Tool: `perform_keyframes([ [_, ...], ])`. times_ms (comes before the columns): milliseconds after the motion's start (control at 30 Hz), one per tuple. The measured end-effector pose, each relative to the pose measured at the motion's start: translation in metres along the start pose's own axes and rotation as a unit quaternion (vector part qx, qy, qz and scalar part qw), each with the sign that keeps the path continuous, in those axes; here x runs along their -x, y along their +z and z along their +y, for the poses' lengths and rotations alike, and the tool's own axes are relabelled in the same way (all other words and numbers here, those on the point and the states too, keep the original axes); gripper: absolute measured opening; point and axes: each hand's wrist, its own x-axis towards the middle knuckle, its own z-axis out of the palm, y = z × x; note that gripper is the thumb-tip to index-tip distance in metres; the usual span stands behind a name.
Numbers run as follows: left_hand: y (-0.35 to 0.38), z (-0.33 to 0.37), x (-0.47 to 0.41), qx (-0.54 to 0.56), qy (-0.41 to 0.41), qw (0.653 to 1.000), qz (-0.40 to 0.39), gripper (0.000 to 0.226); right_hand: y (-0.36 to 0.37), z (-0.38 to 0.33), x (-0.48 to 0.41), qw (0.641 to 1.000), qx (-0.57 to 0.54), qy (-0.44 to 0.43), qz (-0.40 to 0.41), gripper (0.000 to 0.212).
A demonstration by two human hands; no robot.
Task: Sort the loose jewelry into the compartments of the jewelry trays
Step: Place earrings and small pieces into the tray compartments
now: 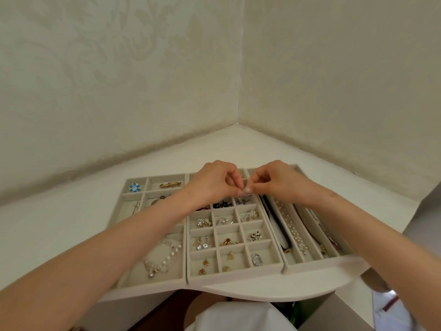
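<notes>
Three beige jewelry trays lie side by side on a white corner shelf. The middle tray (235, 275) has a grid of small compartments with earrings and rings. The left tray (152, 286) holds a pearl necklace (164, 256), a blue flower brooch (134, 187) and a gold clip (170, 184). The right tray (310, 265) has long slots with a pearl strand (292, 228). My left hand (212, 181) and my right hand (279, 181) meet above the middle tray's far rows, fingertips pinching one small pale piece of jewelry (247, 189) between them.
The white shelf (71, 223) sits in a corner between two patterned walls. Its curved front edge (250, 293) lies just under the trays. A white box or cabinet side (427, 211) stands at the right. My lap in white cloth is below.
</notes>
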Motion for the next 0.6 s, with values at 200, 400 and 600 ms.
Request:
perform_keyframes([
  [200,0.0058,0.0017,0.0021,-0.080,0.027,0.996,-0.003,0.022,0.0044,0.0010,0.0001,0.995,0.093,-0.021,-0.030,0.007],
  [400,0.0084,0.0049,-0.0002,-0.111,0.028,0.993,-0.009,0.025,0.0041,-0.0020,-0.0018,0.987,0.152,-0.035,-0.044,0.006],
  [600,0.0105,0.0058,-0.0025,-0.139,0.023,0.990,-0.022,0.024,0.0041,-0.0037,-0.0027,0.984,0.172,-0.031,-0.046,0.004],
])
